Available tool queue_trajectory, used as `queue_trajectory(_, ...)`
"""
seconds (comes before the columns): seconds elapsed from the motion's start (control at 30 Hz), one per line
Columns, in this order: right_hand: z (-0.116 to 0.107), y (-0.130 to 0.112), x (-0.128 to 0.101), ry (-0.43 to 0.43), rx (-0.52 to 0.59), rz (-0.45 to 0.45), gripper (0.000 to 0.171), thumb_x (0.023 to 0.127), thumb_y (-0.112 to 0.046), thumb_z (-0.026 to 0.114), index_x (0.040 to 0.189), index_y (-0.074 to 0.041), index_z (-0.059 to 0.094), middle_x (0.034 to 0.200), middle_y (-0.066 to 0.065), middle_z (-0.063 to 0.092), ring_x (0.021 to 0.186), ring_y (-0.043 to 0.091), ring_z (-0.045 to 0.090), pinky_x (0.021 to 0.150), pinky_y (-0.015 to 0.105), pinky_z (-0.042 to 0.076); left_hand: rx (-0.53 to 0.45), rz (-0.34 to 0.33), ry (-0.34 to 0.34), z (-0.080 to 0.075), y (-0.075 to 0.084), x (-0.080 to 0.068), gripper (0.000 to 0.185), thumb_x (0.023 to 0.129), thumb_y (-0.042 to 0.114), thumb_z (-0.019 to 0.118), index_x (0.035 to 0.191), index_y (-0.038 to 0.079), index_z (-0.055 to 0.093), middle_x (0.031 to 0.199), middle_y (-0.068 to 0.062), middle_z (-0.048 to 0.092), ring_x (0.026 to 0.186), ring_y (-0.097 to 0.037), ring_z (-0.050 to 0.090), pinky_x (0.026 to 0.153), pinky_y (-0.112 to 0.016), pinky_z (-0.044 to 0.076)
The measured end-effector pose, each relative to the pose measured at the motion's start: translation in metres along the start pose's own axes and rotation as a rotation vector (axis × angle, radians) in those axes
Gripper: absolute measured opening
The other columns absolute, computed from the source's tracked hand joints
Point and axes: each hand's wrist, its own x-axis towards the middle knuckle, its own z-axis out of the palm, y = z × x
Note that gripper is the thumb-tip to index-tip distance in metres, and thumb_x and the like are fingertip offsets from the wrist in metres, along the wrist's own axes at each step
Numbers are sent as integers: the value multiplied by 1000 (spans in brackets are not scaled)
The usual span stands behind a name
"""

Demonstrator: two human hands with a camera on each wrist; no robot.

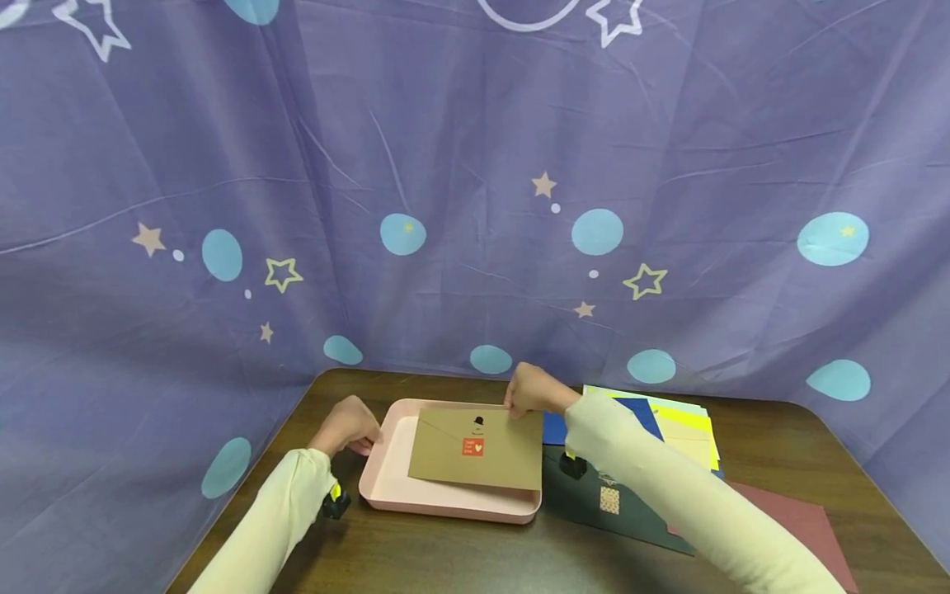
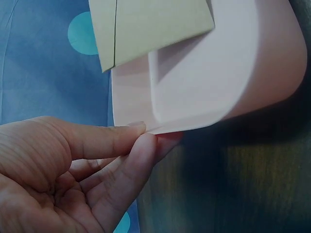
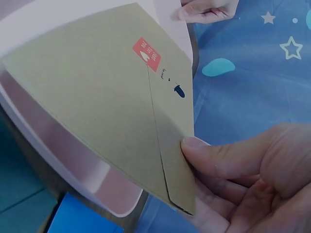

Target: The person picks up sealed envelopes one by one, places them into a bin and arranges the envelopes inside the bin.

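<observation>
- Brown envelope [image 1: 505, 454], one, bearing a red sticker [image 1: 472, 447]: held over the pink tray [image 1: 387, 470], tilted, a shadowed gap beneath its near edge; whether any edge touches the tray, cannot tell.
- Right hand [image 1: 529, 389]: pinches the envelope's far edge near its right corner, thumb on the stickered face, fingers behind.
- Left hand [image 1: 347, 425]: pinches the tray's rim at the left, thumb above, fingers beneath; hands well apart.
- Tray: on the table [image 1: 430, 561], its floor bare left of the envelope.
- Stock to the right: blue envelope [image 1: 555, 429], dark green envelope [image 1: 570, 503], yellow papers [image 1: 679, 421], dark red sheet [image 1: 809, 520], overlapping in part.
- Step in hand, as judged: placing the envelope in the steadied tray; lifting it out cannot be ruled out.
- Next move, if placing: shift the envelope slightly left to clear the right wall, lower its near edge, then part the right thumb and fingers, the left hand bracing the rim meanwhile.
</observation>
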Motion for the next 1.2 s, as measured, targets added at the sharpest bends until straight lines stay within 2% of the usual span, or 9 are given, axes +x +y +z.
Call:
queue_trajectory(0.2, 10, -4, 5, 40, 8, -9, 12, 83, 8, 74, 77, -2, 76, 74, 8, 74, 59, 11, 46, 57, 20, 45, -16, 6, -7, -1, -1, 2, 8, 74, -11, 73, 77, -9, 67, 62, -12, 66, 45, -12, 62, 48, -26, 62)
queue_trajectory(0.43, 24, -6, 8, 63, 20, -7, 14, 82, 10, 74, 74, -1, 75, 70, 8, 72, 58, 12, 45, 54, 20, 43, -8, 6, -9, 0, -3, 3, 8, 74, -11, 73, 77, -8, 66, 59, -8, 63, 44, -11, 61, 48, -25, 61)
queue_trajectory(0.6, 29, -12, 8, 79, -5, 4, 13, 82, 9, 75, 75, -2, 76, 73, 6, 73, 61, 11, 48, 55, 18, 43, -7, 4, -4, 1, -5, 2, 8, 74, -10, 73, 79, -9, 67, 59, -9, 63, 44, -11, 61, 48, -25, 61)
queue_trajectory(0.73, 32, -15, 10, 93, -30, 10, 17, 79, 9, 74, 70, -5, 74, 67, 1, 70, 60, 10, 49, 55, 18, 45, 10, 0, 3, 1, -5, 2, 8, 74, -10, 73, 78, -8, 67, 58, -8, 63, 43, -11, 61, 48, -25, 61)
queue_trajectory(0.97, 42, -13, 20, 135, -103, 27, 15, 76, 5, 82, 70, -7, 76, 69, 0, 73, 61, 11, 55, 55, 21, 51, 6, -5, 7, 0, -1, 2, 9, 73, -11, 72, 75, -5, 66, 57, -8, 62, 42, -11, 60, 50, -27, 63)
queue_trajectory(1.03, 45, -13, 22, 143, -117, 34, 14, 76, 5, 82, 71, -8, 76, 70, 0, 73, 62, 12, 57, 58, 26, 56, 6, -8, 3, 0, -1, 2, 10, 73, -11, 73, 74, -5, 65, 57, -7, 62, 42, -11, 60, 50, -27, 62)
queue_trajectory(1.07, 46, -13, 22, 146, -128, 36, 14, 76, 4, 82, 71, -8, 77, 70, 0, 73, 63, 11, 59, 62, 28, 60, 4, -5, 0, 0, 0, 1, 9, 73, -11, 72, 74, -5, 65, 57, -8, 62, 42, -11, 60, 49, -26, 62)
queue_trajectory(1.1, 46, -12, 23, 146, -139, 36, 15, 76, 4, 82, 71, -9, 77, 71, 0, 74, 64, 11, 60, 72, 30, 63, 5, -3, -2, 0, 0, 1, 9, 73, -11, 72, 74, -5, 65, 57, -8, 62, 42, -11, 59, 49, -26, 62)
queue_trajectory(1.2, 49, -10, 25, 145, -154, 33, 17, 76, 7, 79, 72, -10, 77, 72, -1, 74, 65, 11, 59, 75, 32, 63, 4, -2, -3, -1, 1, -1, 9, 74, -11, 72, 74, -5, 65, 58, -8, 62, 42, -10, 59, 47, -24, 60)
